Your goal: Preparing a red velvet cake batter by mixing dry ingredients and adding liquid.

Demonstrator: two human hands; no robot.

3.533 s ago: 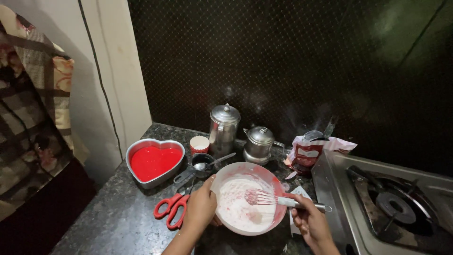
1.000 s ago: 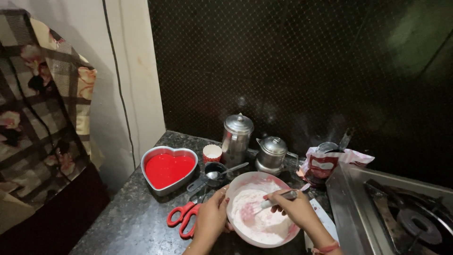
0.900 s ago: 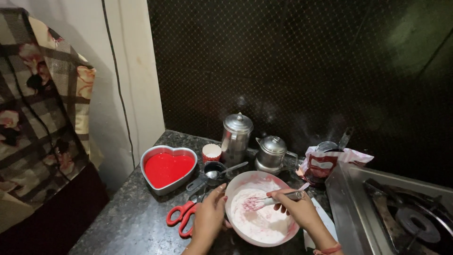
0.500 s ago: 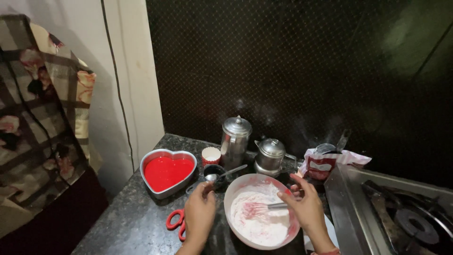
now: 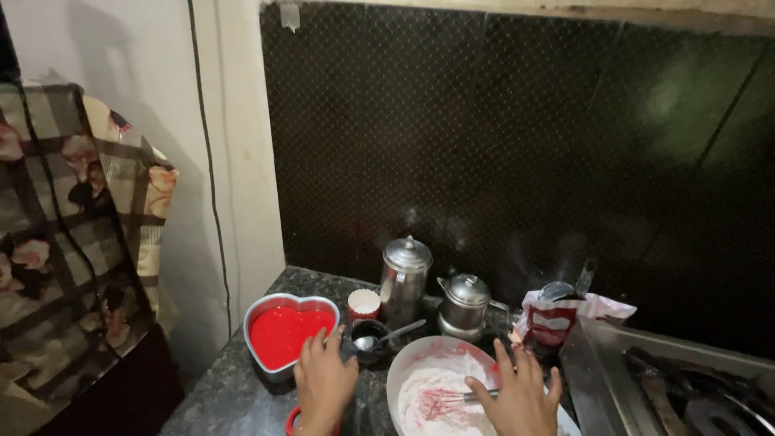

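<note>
A dark speckled stone desk [image 5: 234, 387] runs along a black tiled wall [image 5: 500, 145], with a pale wall and a hanging flowered checked cloth [image 5: 73, 242] at its left end. The left hand [image 5: 323, 383] lies flat, fingers spread wide, between a heart-shaped red pan [image 5: 282, 333] and a pink bowl [image 5: 440, 387] of pale batter. The right hand [image 5: 521, 396] has its fingers closed on the handle of a whisk [image 5: 444, 398] standing in the batter. Behind stand two steel pots [image 5: 405, 278], a small cup with a spoon [image 5: 371, 335] and a red-white packet [image 5: 557, 316]. A stove [image 5: 670, 379] blocks the right edge; bare desk shows at front left.
</note>
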